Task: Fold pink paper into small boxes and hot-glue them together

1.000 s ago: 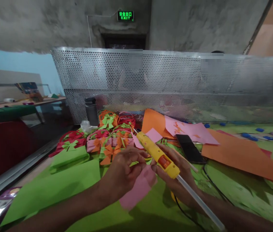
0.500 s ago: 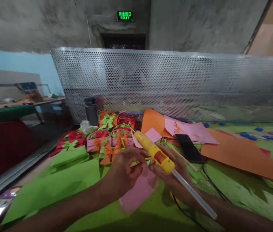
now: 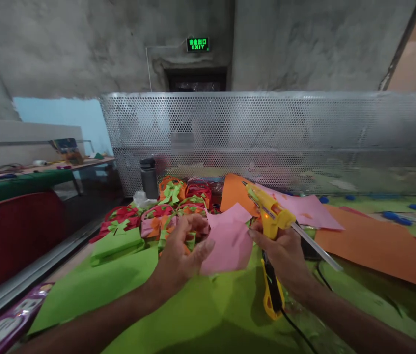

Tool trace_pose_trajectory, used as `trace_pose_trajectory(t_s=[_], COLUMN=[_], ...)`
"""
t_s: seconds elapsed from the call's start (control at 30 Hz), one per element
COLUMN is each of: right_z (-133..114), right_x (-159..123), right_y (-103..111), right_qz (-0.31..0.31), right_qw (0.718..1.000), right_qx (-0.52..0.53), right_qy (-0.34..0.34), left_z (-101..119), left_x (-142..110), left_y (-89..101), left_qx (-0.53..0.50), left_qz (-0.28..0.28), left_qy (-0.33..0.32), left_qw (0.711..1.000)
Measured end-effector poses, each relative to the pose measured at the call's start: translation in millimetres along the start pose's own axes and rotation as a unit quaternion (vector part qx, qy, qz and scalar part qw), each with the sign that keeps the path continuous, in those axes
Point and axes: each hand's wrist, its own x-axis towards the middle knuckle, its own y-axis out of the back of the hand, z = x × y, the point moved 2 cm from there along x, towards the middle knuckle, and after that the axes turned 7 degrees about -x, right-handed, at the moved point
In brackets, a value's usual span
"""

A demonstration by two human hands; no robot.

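My right hand (image 3: pixel 285 255) is wrapped round the handle of a yellow glue gun (image 3: pixel 272 221); its nozzle points up and to the left, and a clear glue stick (image 3: pixel 318 248) pokes out of its back. My left hand (image 3: pixel 181 250) holds a pink sheet of paper (image 3: pixel 230 241) by its left edge, fingers curled. The sheet stands tilted between the two hands, just left of the gun. Both hands hover over a green paper-covered table (image 3: pixel 119 290).
Several small paper baskets and bows (image 3: pixel 171 206) in red, pink, orange and green are heaped behind my hands. A dark bottle (image 3: pixel 149 178) stands by a perforated metal screen (image 3: pixel 266 137). Orange sheets (image 3: pixel 373 241) and pink sheets (image 3: pixel 303 209) lie right. A black cable (image 3: pixel 299 332) runs toward me.
My right hand swung the glue gun upright, so its nozzle now points up-left and its handle hangs down. The pink sheet was lifted and turned toward me. The view shifted slightly.
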Motion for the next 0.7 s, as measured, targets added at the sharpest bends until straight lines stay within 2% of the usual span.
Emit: trace_pose_trajectory(t_s=[0.1, 0.23, 0.33, 0.47, 0.57, 0.7], right_z=[3, -5, -12, -14, -12, -7], right_x=[1, -3, -7, -10, -10, -8], right_y=[1, 1, 2, 4, 3, 0], right_qz=[0.012, 0.01, 0.007, 0.023, 0.016, 0.013], right_qw=[1.0, 1.0, 1.0, 0.999, 0.999, 0.998], right_qx=[0.021, 0.028, 0.001, -0.032, -0.046, -0.065], right_qy=[-0.007, 0.0, -0.005, -0.007, 0.002, 0.01], left_z=[-6, -10, -15, -26, -28, -23], left_x=[-6, -12, -14, -17, -19, -21], left_y=[-6.8, -12.0, -11.5, -8.3, -6.7, -3.3], left_qx=[0.013, 0.021, 0.019, -0.007, -0.02, 0.023], left_qz=[-0.016, 0.002, -0.007, -0.026, -0.027, -0.007], left_qy=[0.05, 0.09, 0.107, 0.165, 0.152, 0.075], left_qw=[0.999, 0.996, 0.994, 0.986, 0.988, 0.997])
